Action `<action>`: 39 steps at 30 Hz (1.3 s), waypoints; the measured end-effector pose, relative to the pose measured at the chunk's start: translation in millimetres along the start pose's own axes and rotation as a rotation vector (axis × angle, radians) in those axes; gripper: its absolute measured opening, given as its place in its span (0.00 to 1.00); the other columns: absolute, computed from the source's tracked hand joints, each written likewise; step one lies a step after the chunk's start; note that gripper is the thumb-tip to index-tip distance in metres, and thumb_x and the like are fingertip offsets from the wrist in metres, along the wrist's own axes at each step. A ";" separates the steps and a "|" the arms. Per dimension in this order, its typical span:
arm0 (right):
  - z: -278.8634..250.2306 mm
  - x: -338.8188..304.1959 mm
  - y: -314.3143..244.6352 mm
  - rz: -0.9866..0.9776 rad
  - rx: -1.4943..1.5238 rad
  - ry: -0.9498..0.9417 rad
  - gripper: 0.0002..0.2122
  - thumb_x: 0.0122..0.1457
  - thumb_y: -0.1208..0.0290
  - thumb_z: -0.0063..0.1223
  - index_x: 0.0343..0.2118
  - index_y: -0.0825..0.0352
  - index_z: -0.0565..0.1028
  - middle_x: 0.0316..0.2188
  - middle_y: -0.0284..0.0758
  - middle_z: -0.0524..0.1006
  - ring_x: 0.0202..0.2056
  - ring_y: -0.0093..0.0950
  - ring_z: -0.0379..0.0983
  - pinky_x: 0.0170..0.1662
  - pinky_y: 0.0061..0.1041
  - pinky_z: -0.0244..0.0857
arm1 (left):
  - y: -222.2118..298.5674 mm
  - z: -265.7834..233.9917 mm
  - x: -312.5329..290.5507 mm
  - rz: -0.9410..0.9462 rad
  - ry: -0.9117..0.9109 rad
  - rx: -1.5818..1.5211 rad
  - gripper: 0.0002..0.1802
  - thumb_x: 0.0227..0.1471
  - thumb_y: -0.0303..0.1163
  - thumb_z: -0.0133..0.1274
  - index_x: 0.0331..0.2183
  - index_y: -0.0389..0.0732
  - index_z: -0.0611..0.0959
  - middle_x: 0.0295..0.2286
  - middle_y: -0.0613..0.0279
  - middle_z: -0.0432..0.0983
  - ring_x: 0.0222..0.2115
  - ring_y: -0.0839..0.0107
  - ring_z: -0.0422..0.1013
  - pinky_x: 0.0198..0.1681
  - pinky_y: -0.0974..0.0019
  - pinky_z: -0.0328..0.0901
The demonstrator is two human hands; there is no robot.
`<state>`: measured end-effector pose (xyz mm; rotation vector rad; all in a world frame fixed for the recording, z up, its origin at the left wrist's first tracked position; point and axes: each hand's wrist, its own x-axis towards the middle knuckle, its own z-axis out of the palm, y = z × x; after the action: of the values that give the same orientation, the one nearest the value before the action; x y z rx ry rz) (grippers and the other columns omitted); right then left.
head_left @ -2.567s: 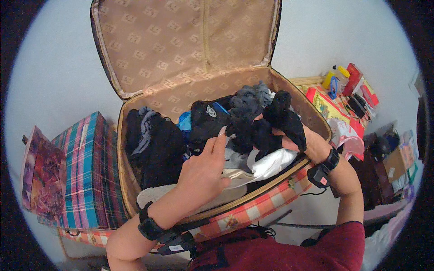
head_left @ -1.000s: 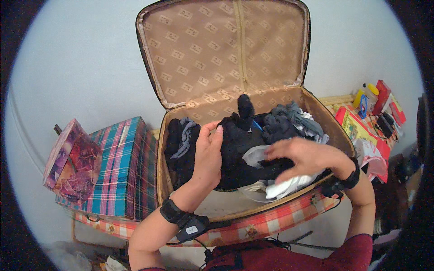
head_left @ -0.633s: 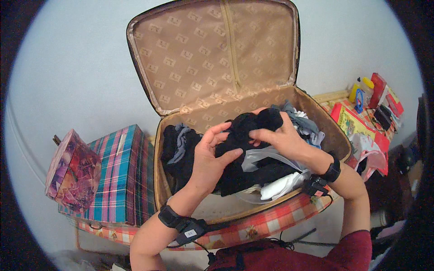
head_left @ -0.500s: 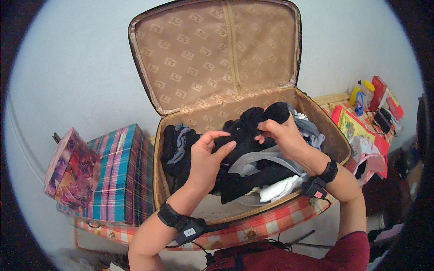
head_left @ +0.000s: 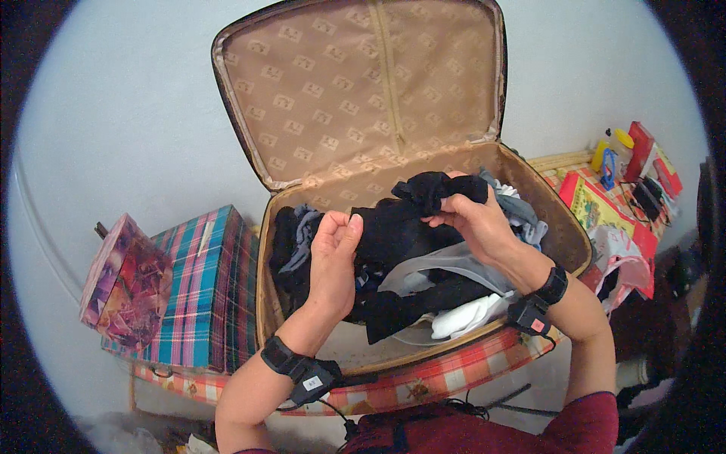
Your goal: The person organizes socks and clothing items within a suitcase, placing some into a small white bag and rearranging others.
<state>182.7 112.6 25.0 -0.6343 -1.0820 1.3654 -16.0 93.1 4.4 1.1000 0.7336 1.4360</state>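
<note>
In front of me an open suitcase (head_left: pixel 423 155) with a tan patterned lining holds a pile of clothes. A soft black garment (head_left: pixel 393 227) stretches between my hands over the pile; I cannot tell its exact kind. My left hand (head_left: pixel 333 253) is closed, thumb against fingers, on the garment's left edge. My right hand (head_left: pixel 480 227) grips the bunched right end, its fingers partly hidden by the dark cloth. Below them lie a translucent plastic bag (head_left: pixel 423 271) and a white cloth item (head_left: pixel 469 316). Grey-blue cloth (head_left: pixel 300 234) rests at the suitcase's left side.
A plaid box (head_left: pixel 197 287) and a purple-pink patterned box (head_left: pixel 132 284) stand left of the suitcase. At right, red and yellow packages (head_left: pixel 597 208), a white-and-pink plastic bag (head_left: pixel 620 261) and small items crowd the table. A red-checked tablecloth (head_left: pixel 431 378) shows along the front edge.
My left hand has gone from loosely spread to pinched on the black garment. The garment is now drawn out flatter between my hands, and its right end is lifted and bunched in my right hand.
</note>
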 end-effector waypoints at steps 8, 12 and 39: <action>-0.2 -1.1 2.3 -0.040 -0.051 -0.040 0.11 0.47 0.83 0.46 0.37 0.72 0.69 0.29 0.37 0.74 0.29 0.26 0.73 0.34 0.22 0.70 | -0.6 -3.5 1.4 0.030 0.017 0.048 0.06 0.56 0.34 0.44 0.28 0.45 0.70 0.23 0.77 0.64 0.25 0.86 0.57 0.32 0.80 0.55; -5.0 0.1 6.0 -0.089 -0.121 -0.078 0.12 0.47 0.82 0.50 0.37 0.70 0.69 0.28 0.35 0.74 0.29 0.23 0.72 0.33 0.20 0.67 | -4.0 -5.8 3.0 0.089 0.031 0.124 0.05 0.54 0.34 0.47 0.31 0.45 0.72 0.28 0.73 0.67 0.30 0.83 0.62 0.35 0.78 0.56; 11.0 -6.9 7.7 -0.893 -0.960 -0.298 0.13 0.37 0.79 0.58 0.29 0.70 0.71 0.26 0.39 0.70 0.28 0.36 0.70 0.28 0.29 0.64 | 9.2 18.7 -6.7 0.153 -0.170 0.331 0.18 0.43 0.12 0.50 0.34 0.40 0.63 0.31 0.66 0.66 0.32 0.82 0.67 0.31 0.80 0.64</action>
<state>170.4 104.7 21.1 -0.4939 -1.9678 0.1019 -2.9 82.2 18.1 1.5427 0.7964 1.3564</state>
